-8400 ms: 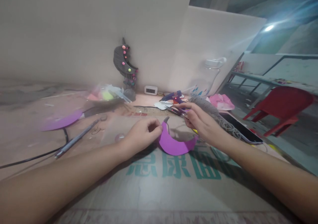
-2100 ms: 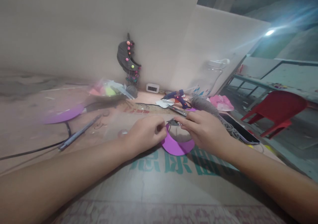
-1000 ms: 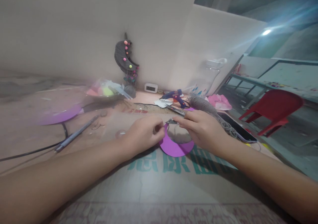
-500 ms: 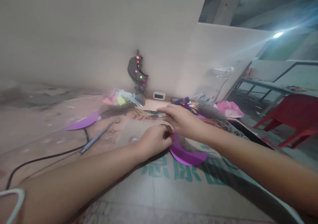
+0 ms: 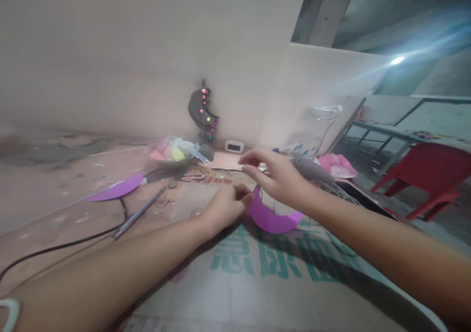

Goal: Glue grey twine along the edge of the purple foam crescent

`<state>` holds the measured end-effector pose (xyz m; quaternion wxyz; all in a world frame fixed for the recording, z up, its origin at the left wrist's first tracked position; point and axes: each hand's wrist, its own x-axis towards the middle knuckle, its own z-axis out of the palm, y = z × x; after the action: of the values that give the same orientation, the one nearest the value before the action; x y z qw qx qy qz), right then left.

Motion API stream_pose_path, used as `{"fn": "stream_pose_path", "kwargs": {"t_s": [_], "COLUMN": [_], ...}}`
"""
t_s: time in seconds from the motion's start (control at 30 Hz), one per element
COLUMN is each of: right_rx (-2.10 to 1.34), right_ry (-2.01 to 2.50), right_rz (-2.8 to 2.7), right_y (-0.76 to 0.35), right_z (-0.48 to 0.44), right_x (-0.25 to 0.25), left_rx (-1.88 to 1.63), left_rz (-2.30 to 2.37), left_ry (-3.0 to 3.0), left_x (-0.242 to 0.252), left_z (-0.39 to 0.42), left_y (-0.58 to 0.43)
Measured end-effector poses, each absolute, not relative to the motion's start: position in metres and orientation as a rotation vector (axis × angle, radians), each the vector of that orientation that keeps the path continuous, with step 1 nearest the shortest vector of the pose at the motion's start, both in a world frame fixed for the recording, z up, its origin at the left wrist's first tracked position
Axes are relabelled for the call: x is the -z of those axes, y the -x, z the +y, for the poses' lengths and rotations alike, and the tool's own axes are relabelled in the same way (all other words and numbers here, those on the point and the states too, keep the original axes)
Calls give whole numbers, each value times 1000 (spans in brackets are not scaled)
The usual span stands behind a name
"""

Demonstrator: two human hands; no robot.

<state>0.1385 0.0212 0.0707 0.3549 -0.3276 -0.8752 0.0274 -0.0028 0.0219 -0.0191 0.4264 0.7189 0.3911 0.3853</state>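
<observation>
Purple crescent between the two hands, above the middle of a printed cardboard sheet; pinches its upper left horn, near the dark tip, between thumb and fingertips of the left hand; curls the other fingers of that hand in toward the palm; holds the right hand just above the same horn, with thumb and index finger spread apart and pointing left; cannot make out the tips of the other fingers there; lets the crescent's free horn point right, near the right forearm; cannot tell from this angle whether lifted or resting on the cardboard; wears a white band on the left forearm; has to the left a black cable, a grey-blue pen and a flat purple piece; has farther back a dark beaded ornament against the wall, with a small white clock and a lidded bottle to its right; has beyond the right hand some grey yarn, a pink bag and, farther off, a red chair.
</observation>
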Motion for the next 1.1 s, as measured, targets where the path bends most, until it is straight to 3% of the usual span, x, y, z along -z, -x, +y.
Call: {"fn": "stream_pose_path", "kwargs": {"t_s": [0.17,0.43,0.63,1.1], "right_rx": [-109,-731,-1172,-1627], "right_ry": [1101,1294,1156,973], "right_rz": [-2140,-1744,-1803,-1698], "right_y": [-194,-247,-221,-197], "right_z": [6,38,23,-4], "right_x": [-47,-46,-26,-6], "left_rx": [-903,-880,-883,-905], "left_rz": [911,863,861,694], "left_ry": [-1684,-1605,-1642,-1537], "left_x": [12,13,11,8], "left_z": [18,16,17,7], "left_y": [2,1,2,-2]}}
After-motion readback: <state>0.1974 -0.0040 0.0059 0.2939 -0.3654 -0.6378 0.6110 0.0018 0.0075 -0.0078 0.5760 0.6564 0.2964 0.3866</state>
